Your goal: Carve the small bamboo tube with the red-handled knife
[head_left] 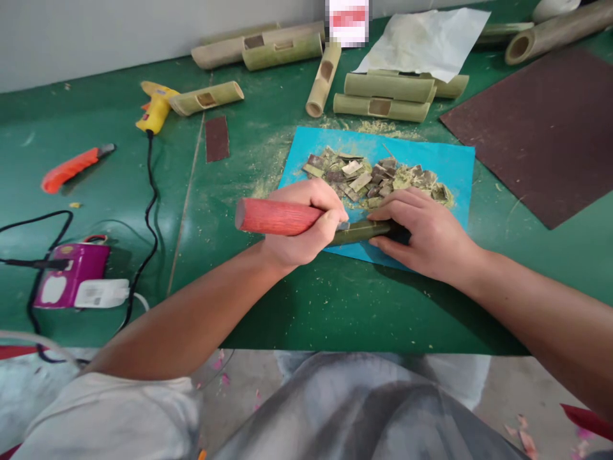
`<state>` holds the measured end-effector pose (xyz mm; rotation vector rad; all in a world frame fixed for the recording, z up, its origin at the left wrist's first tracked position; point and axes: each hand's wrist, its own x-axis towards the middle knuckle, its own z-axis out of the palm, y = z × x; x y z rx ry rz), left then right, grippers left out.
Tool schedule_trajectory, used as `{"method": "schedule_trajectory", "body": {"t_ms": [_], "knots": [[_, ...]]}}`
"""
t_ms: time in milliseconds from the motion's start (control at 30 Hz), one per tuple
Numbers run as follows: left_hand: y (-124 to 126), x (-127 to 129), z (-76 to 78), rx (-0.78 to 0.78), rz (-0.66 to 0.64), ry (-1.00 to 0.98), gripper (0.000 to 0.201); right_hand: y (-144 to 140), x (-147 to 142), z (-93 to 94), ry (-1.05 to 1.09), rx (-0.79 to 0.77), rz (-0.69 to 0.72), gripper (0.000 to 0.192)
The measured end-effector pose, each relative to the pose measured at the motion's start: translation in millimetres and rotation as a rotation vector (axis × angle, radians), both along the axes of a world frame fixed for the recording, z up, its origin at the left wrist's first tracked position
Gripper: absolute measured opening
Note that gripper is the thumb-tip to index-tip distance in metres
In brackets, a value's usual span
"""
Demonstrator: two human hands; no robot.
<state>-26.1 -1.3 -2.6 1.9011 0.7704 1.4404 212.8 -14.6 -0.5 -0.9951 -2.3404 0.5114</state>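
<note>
The left hand [306, 220] is clenched around the red wooden handle [275, 216] of a tool whose metal end meets a dark green bamboo piece [361, 231]. The right hand [421, 233] lies flat over that bamboo piece, fingers together, pressing it down on the near edge of a blue mat [445, 169] on the green surface [335, 306]. Just beyond the hands, a pile of bamboo chips [373, 179] sits on the mat. An orange utility knife [71, 167] and a yellow glue gun [154, 108] lie well to the left.

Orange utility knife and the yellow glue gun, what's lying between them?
Nothing: the head view shows bare green table between the orange utility knife and the yellow glue gun.
</note>
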Motion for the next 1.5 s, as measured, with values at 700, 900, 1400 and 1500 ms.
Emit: {"method": "schedule_trajectory", "body": {"t_ms": [700,900,1400,1500], "knots": [[-0.6,-1.2,-0.3,0.116,0.044,-0.001,0.017,0.0,-0.1,0.7,-0.003,0.036,0.006,0.011],[-2.1,0.2,7.2,0.085,-0.001,0.072,0.016,-0.1,-0.3,1.0,0.013,-0.004,0.001,0.010],[-0.8,0.5,7.5,0.092,0.015,0.067,0.019,-0.5,-1.4,1.5,0.003,-0.031,-0.015,0.010],[-1.2,0.6,8.5,0.104,0.028,0.068,0.017,-0.4,-1.3,1.6,-0.002,-0.047,-0.023,0.010]]}}
